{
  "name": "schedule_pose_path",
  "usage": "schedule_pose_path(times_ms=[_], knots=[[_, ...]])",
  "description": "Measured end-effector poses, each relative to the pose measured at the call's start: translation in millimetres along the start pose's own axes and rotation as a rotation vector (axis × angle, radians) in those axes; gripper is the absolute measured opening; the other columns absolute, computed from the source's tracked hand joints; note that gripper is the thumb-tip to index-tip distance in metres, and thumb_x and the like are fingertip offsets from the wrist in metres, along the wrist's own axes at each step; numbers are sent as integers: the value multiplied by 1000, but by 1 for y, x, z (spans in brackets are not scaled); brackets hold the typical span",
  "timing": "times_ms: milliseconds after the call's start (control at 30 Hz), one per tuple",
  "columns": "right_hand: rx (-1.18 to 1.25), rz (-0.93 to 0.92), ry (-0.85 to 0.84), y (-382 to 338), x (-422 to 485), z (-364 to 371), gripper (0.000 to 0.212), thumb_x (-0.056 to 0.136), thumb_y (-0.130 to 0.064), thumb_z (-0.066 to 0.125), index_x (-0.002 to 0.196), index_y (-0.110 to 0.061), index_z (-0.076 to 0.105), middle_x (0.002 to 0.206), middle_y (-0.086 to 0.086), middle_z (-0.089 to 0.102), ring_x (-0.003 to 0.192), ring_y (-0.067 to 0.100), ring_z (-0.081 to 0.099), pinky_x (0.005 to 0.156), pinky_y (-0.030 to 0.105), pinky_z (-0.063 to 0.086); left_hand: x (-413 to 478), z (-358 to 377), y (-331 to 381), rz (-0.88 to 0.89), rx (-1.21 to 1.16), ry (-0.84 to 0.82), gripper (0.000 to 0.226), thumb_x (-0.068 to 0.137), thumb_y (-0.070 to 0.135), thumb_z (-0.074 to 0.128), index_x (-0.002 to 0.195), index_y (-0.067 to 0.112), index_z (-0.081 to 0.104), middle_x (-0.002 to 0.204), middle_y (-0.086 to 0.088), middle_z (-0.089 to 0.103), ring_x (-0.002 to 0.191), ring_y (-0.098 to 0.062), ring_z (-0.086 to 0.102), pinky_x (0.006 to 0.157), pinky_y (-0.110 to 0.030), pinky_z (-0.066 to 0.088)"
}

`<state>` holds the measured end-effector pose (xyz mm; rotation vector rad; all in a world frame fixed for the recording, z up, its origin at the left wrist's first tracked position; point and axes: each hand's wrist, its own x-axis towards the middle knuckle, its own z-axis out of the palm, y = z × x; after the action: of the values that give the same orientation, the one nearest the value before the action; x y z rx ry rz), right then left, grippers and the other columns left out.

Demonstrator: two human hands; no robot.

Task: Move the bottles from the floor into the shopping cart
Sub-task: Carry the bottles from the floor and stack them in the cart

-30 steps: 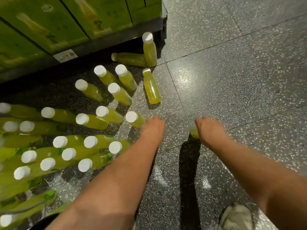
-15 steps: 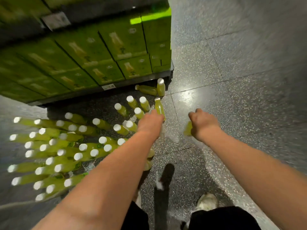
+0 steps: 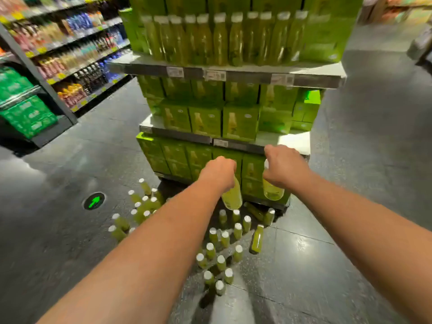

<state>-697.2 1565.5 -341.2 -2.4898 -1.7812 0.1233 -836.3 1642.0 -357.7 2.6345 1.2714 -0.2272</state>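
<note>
Item 1. Left hand: clenched round the top of left-hand bottle, body hanging below the fist, well clear of the floor. Gripped from above, probably because upright stock offers its cap end first.

Item 2. Right hand: clenched likewise on right-hand bottle, cap end hidden in the fist. One bottle per hand, likely to halve the trips.

Item 3. Floor bottles: many, green with white caps, mostly upright. One cluster near centre, a second group to the left, a few lying over at the right and far edges.

Item 4. Shopping cart: not in view; direction of carry impossible to tell.

Item 5. Display stand: far centre, stocked with similar bottles and green cartons.

Item 6. Arrow marker: set in the floor, left.

Status: two bottles in transit, most of the task judged outstanding.
</note>
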Motion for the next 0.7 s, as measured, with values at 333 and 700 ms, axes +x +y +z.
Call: schedule_pose_path(times_ms=[333,700], knots=[[43,-281,146,-200,2,-113,22,84,-22,59,104,-12,57,106,13,62,97,35,59,69,33,45,-138,-130,-145,-317,-239,284,42,85,24,69,125,17,57,124,-12,58,114,-32,54,88,-35,45],[112,-604,188,-478,-39,-123,33,83,-24,60,111,-9,66,110,17,66,104,34,61,85,34,50,-305,-165,-355,-593,-176,383,45,86,29,67,128,19,54,132,-13,53,120,-32,50,93,-34,43]])
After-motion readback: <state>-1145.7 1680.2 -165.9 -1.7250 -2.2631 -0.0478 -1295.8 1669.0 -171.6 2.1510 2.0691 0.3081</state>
